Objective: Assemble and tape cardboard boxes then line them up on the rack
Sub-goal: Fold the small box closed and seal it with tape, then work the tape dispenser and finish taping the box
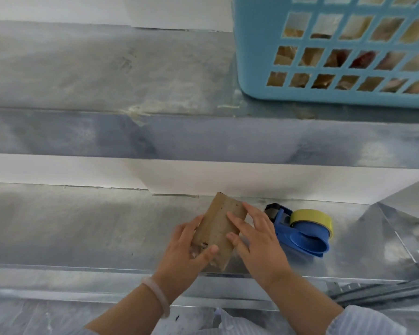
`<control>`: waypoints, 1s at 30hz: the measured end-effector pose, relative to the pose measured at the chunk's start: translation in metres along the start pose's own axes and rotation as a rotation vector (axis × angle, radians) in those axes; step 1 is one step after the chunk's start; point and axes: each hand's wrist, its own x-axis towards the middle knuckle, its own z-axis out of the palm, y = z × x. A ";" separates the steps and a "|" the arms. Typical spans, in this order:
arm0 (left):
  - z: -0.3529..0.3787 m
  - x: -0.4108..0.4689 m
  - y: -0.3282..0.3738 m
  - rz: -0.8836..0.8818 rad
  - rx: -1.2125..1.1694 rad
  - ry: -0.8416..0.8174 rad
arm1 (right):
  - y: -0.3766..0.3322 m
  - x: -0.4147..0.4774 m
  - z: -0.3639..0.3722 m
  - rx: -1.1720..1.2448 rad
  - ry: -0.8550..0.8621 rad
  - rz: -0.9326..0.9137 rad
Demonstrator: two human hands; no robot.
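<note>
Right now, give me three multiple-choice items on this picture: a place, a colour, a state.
1. Where does the basket stand?
A. on the upper shelf, at the right
B. on the lower shelf, at the left
C. on the floor

2. What colour is the tape roll?
A. red
B. yellow
C. white

3. How is the box now?
A. alone on a shelf
B. inside the basket
C. between both hands

1 A: it stands above, at the right.
2 B: the roll on the blue dispenser is yellow.
3 C: the left hand grips it, the right hand lays fingers on it.
</note>
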 end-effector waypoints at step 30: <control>0.107 0.012 0.120 -0.153 -0.150 -0.496 | 0.088 -0.069 -0.060 0.081 0.369 0.423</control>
